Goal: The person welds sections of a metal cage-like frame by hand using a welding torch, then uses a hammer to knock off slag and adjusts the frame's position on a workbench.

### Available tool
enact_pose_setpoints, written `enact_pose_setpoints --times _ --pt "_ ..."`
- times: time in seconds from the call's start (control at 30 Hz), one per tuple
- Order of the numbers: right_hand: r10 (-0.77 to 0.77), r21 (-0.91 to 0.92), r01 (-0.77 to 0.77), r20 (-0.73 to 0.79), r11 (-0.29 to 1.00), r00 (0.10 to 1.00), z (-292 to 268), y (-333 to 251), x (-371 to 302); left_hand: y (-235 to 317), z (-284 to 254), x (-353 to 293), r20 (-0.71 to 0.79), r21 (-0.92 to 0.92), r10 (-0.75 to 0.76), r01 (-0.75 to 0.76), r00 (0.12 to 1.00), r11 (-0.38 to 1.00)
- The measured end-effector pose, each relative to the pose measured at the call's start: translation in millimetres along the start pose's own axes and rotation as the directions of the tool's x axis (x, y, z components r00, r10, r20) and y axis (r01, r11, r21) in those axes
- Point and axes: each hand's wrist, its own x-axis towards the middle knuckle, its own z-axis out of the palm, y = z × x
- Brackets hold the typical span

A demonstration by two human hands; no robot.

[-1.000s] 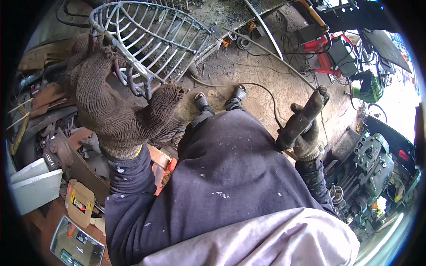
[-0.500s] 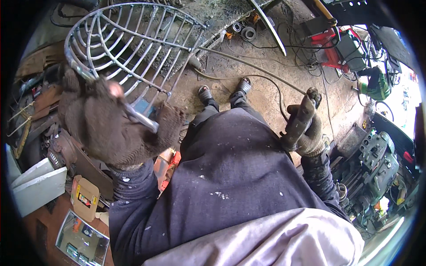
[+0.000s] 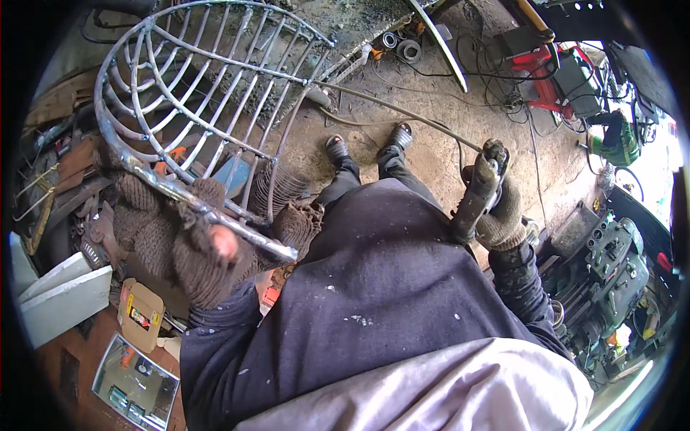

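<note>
My left hand, in a brown knitted glove with a bare fingertip showing, grips the lower rim of a curved metal frame made of welded rods. Its ribs fan out above the hand, held off the floor. My gloved right hand is closed round a dark welding electrode holder. From the holder's jaws a long thin welding rod runs up and left. Its far end meets the frame's right side in the picture; whether they touch I cannot tell.
A rough slab stands ahead, with metal rings on the floor beside it. Cables trail toward a red stool carrying a grey box. Machinery stands at right. White boards and a mirror lie at left.
My left hand has turned the metal frame, bringing its lower rim round to the right and nearer me. The right hand has shifted slightly left with the electrode holder still gripped.
</note>
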Motion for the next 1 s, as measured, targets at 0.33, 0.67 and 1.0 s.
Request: enact_pose_setpoints --times 0.33,0.67,1.0 --pt "-0.028 -0.060 0.033 0.089 0.998 0.996 0 12 7 -2 -41 97 -0.343 0.291 0.271 -0.173 0.899 0.941" --pt "-0.067 -0.033 0.068 0.015 0.997 0.998 6 -6 11 0 -47 95 -0.165 0.234 0.271 -0.229 0.948 0.945" --pt "-0.120 -0.024 0.120 -0.017 0.993 0.993 8 -5 13 22 -55 115 -0.135 0.210 0.189 -0.158 0.973 0.965"
